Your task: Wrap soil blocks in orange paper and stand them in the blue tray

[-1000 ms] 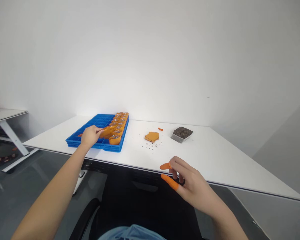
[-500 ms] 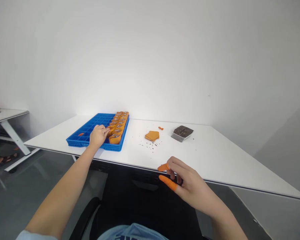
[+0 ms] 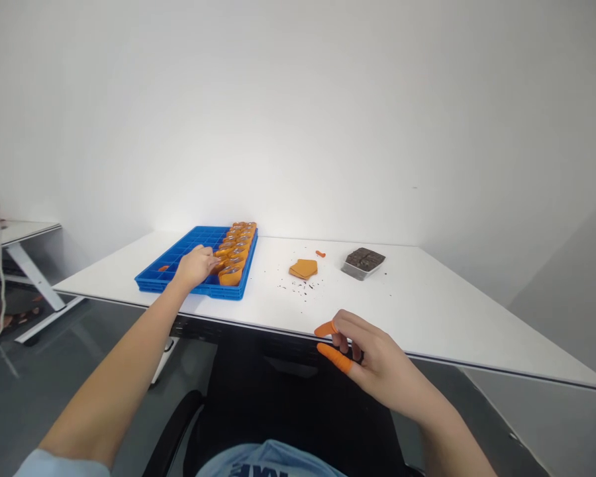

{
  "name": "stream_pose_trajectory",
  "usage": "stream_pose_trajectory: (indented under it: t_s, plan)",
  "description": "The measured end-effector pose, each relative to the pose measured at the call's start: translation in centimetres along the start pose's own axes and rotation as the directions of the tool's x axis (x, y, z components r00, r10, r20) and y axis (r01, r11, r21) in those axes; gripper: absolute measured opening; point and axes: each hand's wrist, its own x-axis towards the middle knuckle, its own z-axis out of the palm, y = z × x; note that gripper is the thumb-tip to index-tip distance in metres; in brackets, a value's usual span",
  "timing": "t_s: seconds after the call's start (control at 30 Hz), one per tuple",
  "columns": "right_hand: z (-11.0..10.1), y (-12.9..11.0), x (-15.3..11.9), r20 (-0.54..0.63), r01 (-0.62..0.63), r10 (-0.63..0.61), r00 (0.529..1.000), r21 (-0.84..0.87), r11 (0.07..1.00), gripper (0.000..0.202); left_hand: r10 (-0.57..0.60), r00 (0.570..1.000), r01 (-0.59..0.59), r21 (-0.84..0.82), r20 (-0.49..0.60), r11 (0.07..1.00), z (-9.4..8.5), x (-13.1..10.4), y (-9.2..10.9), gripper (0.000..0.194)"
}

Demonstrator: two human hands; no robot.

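My left hand (image 3: pixel 197 265) reaches over the blue compartment tray (image 3: pixel 166 284), fingers pinched at an orange folded piece (image 3: pixel 215 268) that they partly hide. Beside it, the tray's right-hand compartments hold several orange folded pieces (image 3: pixel 230 275) with shiny silvery parts in them. My right hand (image 3: pixel 370 354) hovers at the table's front edge, thumb and index finger apart with nothing between them. Orange finger cots (image 3: pixel 335 358) cover those two fingertips.
Flat orange pieces (image 3: pixel 304 268) lie stacked mid-table near dark crumbs (image 3: pixel 305 286). Right of them stands a clear container of dark blocks (image 3: pixel 363 262). A small orange scrap (image 3: pixel 320 254) lies behind. A black chair (image 3: pixel 278 411) is under me; another table (image 3: pixel 20 230) stands left.
The view has shifted slightly. My left hand stays at about the same place over the tray, and my right hand keeps its open pose.
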Motion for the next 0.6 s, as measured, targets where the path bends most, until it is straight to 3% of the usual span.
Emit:
stream_pose_trajectory:
  t_s: [0.6]
  plan:
    - [0.0,0.0,-0.2,-0.002,-0.028,0.028,1.0,-0.006,1.0,0.037,-0.071,0.995,0.078,-0.107,0.065,0.991,1.6,-0.4,0.4,0.04]
